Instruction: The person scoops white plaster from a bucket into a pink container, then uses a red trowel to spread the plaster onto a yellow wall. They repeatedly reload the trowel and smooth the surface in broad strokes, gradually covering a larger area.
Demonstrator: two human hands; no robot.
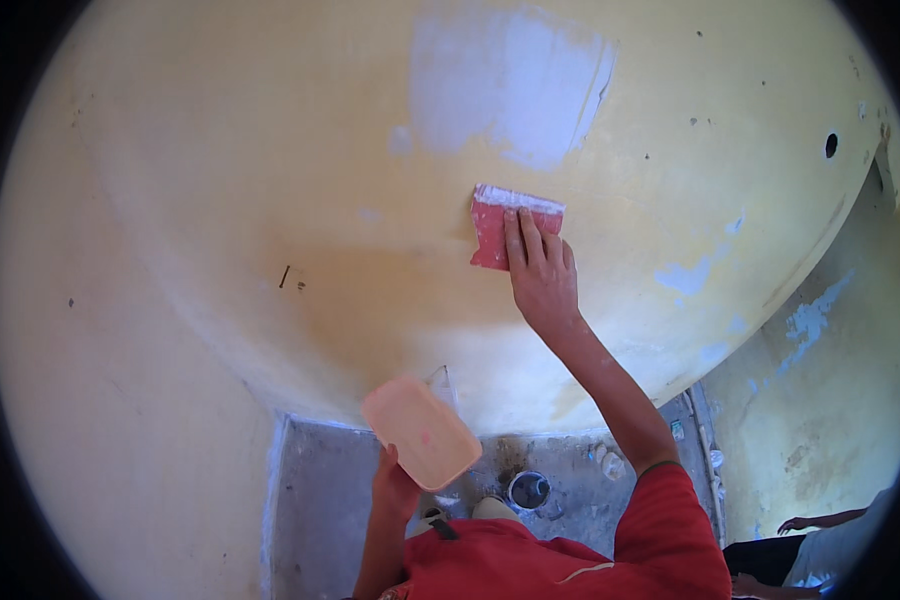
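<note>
My right hand (543,272) grips a red flat putty spreader (492,245), fingers stretched over its face. White putty (515,199) coats the spreader's upper edge, which lies at the yellow wall (370,130). Above it, a broad white putty patch (505,85) covers part of that wall. Lower down, my left hand (397,487) holds a peach-coloured rounded rectangular plastic tub (423,432) by its near left side, thumb on the rim. Whether the tub's inside or underside faces me, I cannot tell.
A dark bucket (529,489) stands on the stained grey floor (325,500) near my feet. Small litter (610,463) lies right of it. Another person (850,540) is at the lower right, by a side wall (820,420) with white patches. The wall has a dark hole (831,146).
</note>
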